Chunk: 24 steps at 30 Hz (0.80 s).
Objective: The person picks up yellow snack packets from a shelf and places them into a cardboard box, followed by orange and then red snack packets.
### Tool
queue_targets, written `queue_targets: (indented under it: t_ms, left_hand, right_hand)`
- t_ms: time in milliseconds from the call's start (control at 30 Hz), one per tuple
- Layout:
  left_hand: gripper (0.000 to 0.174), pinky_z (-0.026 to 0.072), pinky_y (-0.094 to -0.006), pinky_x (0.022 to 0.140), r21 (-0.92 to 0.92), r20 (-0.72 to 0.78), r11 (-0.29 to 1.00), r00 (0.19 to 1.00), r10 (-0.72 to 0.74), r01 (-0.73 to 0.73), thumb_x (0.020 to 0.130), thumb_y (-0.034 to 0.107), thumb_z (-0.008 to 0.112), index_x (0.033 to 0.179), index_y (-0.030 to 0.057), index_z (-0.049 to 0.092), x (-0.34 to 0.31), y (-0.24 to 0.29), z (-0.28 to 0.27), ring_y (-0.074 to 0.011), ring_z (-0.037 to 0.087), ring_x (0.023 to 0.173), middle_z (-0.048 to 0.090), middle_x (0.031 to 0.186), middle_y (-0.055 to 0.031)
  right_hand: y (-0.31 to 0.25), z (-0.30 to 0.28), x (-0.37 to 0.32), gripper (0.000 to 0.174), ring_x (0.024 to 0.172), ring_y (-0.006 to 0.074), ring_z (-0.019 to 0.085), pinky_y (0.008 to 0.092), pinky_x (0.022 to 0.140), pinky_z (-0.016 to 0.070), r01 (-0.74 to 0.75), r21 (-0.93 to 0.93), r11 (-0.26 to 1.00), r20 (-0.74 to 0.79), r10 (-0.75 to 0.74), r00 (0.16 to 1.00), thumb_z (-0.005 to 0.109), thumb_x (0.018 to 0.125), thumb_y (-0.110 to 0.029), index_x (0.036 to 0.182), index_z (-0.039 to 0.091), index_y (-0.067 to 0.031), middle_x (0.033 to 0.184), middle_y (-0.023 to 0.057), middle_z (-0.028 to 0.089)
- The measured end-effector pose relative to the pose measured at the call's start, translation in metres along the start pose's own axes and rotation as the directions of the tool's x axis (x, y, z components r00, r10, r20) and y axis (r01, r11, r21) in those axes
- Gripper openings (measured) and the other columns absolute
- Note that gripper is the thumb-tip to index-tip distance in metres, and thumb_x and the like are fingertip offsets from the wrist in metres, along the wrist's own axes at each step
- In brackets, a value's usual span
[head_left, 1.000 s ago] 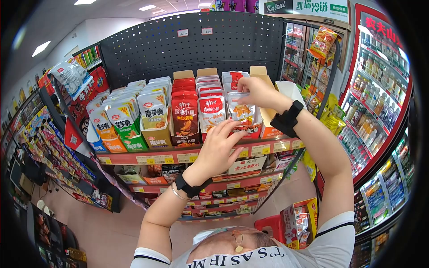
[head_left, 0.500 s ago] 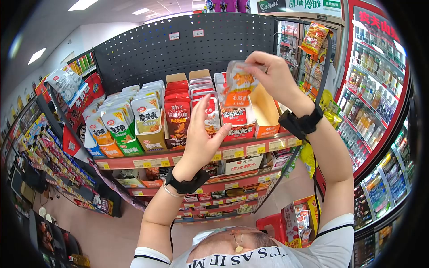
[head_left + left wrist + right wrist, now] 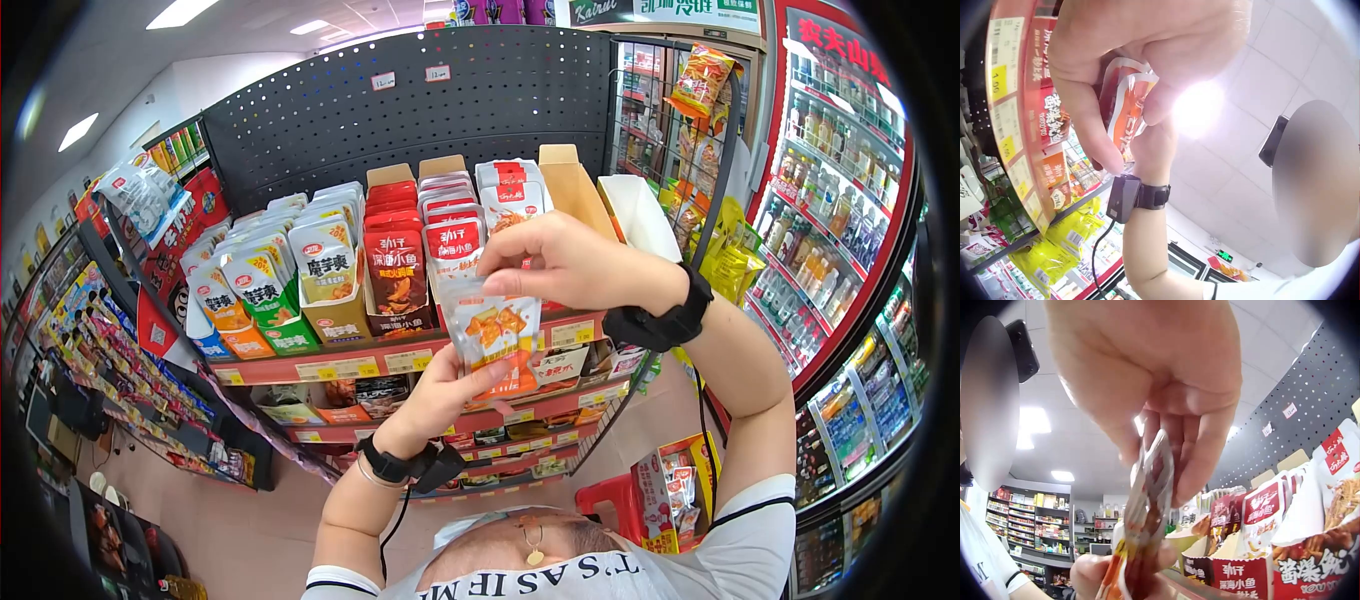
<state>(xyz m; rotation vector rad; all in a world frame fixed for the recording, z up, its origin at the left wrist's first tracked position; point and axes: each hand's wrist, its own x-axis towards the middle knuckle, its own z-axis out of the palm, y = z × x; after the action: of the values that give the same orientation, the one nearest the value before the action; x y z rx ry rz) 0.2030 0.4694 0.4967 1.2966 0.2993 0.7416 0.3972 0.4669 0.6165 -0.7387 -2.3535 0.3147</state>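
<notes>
A clear-and-orange snack packet (image 3: 492, 330) is held upright between both hands, in front of the top shelf. My right hand (image 3: 560, 262) pinches its top edge from above. Lower down, my left hand (image 3: 432, 402) grips the bottom part, with the thumb across the printed front. In the left wrist view, the fingers of the left hand (image 3: 1116, 44) curl round the orange end of the packet (image 3: 1130, 109). Seen edge-on in the right wrist view, the packet (image 3: 1147, 506) hangs below the right hand (image 3: 1154, 369).
Behind the hands, the shelf bears display boxes: konjac packets (image 3: 322, 248), red fish packets (image 3: 393, 262) and white fish packets (image 3: 455, 240). An open tan box (image 3: 578, 190) and a white box (image 3: 640, 220) stand to the right. A red drinks fridge (image 3: 830, 200) is at far right.
The right hand has lifted the packet out of the display and brought it down and toward the body. The left hand, earlier free in front of the shelf, now grips the packet's bottom.
</notes>
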Motion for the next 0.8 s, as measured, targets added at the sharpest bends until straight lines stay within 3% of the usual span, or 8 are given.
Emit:
queue_targets:
  t_ms: [67, 133, 200, 233, 300, 400, 500, 800]
  left_hand:
    - [0.043, 0.0567, -0.0315, 0.066, 0.021, -0.037, 0.998, 0.997, -0.064, 0.065, 0.089, 0.017, 0.057, 0.127, 0.0017, 0.043, -0.009, -0.004, -0.007, -0.0194, 0.056, 0.106, 0.056, 0.119, -0.0094]
    - [0.043, 0.0564, -0.0312, 0.068, 0.033, -0.067, 0.998, 0.996, -0.054, 0.056, 0.090, 0.018, 0.055, 0.127, 0.0016, 0.043, -0.021, -0.009, -0.014, -0.0200, 0.058, 0.105, 0.056, 0.119, -0.0110]
    - [0.043, 0.0557, -0.0305, 0.070, 0.003, -0.109, 0.998, 0.992, -0.060, 0.061, 0.090, 0.018, 0.053, 0.128, 0.0016, 0.042, -0.031, -0.012, -0.019, -0.0205, 0.059, 0.103, 0.057, 0.118, -0.0131]
    - [0.043, 0.0552, -0.0294, 0.070, 0.047, -0.135, 0.999, 0.991, 0.001, 0.006, 0.091, 0.020, 0.053, 0.128, 0.0017, 0.042, -0.034, -0.020, -0.024, -0.0210, 0.061, 0.100, 0.059, 0.116, -0.0150]
    - [0.044, 0.0552, -0.0291, 0.069, 0.041, -0.158, 0.999, 0.987, -0.002, 0.009, 0.091, 0.021, 0.053, 0.128, 0.0016, 0.042, -0.042, -0.025, -0.032, -0.0210, 0.061, 0.099, 0.059, 0.115, -0.0153]
    - [0.044, 0.0550, -0.0282, 0.068, 0.038, -0.191, 0.999, 0.981, -0.009, 0.017, 0.090, 0.023, 0.053, 0.127, 0.0009, 0.042, -0.050, -0.026, -0.034, -0.0211, 0.062, 0.097, 0.060, 0.113, -0.0160]
    - [0.044, 0.0547, -0.0278, 0.067, 0.003, -0.156, 0.999, 0.987, -0.043, 0.044, 0.090, 0.022, 0.053, 0.126, -0.0008, 0.042, -0.056, -0.026, -0.037, -0.0225, 0.062, 0.097, 0.060, 0.113, -0.0174]
    - [0.045, 0.0558, -0.0308, 0.069, 0.008, -0.184, 1.000, 0.983, -0.001, 0.003, 0.090, 0.016, 0.049, 0.129, -0.0035, 0.037, -0.064, -0.044, -0.050, -0.0277, 0.060, 0.101, 0.057, 0.116, -0.0222]
  right_hand:
    - [0.010, -0.004, 0.005, 0.022, 0.073, 0.0134, 0.058, 0.0279, 0.067, 0.0467, -0.198, 0.181, 0.963, 0.033, 0.195, 0.980, 0.060, 0.086, -0.018, 0.092, 0.061, 0.0030, 0.077, 0.0088, 0.062]
    - [0.037, -0.012, 0.010, 0.022, 0.072, 0.0106, 0.056, 0.0276, 0.066, 0.0467, -0.193, 0.223, 0.955, -0.066, 0.213, 0.975, 0.058, 0.088, -0.019, 0.090, 0.062, 0.0020, 0.075, 0.0048, 0.063]
    - [0.057, -0.027, 0.011, 0.014, 0.076, 0.0115, 0.059, 0.0261, 0.071, 0.0472, -0.220, -0.044, 0.975, -0.227, 0.205, 0.952, 0.058, 0.087, -0.012, 0.091, 0.062, 0.0008, 0.082, 0.0044, 0.065]
    - [0.065, -0.032, 0.011, 0.014, 0.076, 0.0115, 0.059, 0.0261, 0.071, 0.0472, -0.217, -0.045, 0.975, -0.225, 0.202, 0.953, 0.058, 0.087, -0.012, 0.091, 0.062, 0.0008, 0.082, 0.0044, 0.065]
    - [0.081, -0.039, 0.013, 0.011, 0.076, 0.0189, 0.062, 0.0291, 0.073, 0.0483, -0.368, -0.375, 0.851, -0.389, 0.216, 0.896, 0.059, 0.082, -0.007, 0.090, 0.062, 0.0005, 0.083, 0.0091, 0.065]
    - [0.101, -0.041, 0.016, 0.012, 0.085, 0.0300, 0.061, 0.0366, 0.076, 0.0477, -0.448, -0.467, 0.762, -0.404, 0.267, 0.875, 0.057, 0.078, -0.005, 0.087, 0.064, -0.0025, 0.086, 0.0124, 0.065]
    - [0.120, -0.039, 0.021, 0.013, 0.092, 0.0285, 0.059, 0.0367, 0.081, 0.0462, -0.385, -0.629, 0.675, -0.354, 0.192, 0.915, 0.057, 0.077, -0.004, 0.088, 0.064, -0.0045, 0.090, 0.0112, 0.064]
    - [0.121, -0.035, 0.032, 0.016, 0.095, 0.0279, 0.056, 0.0379, 0.084, 0.0440, -0.495, -0.604, 0.625, -0.414, 0.285, 0.865, 0.059, 0.074, -0.002, 0.089, 0.062, -0.0039, 0.093, 0.0116, 0.063]
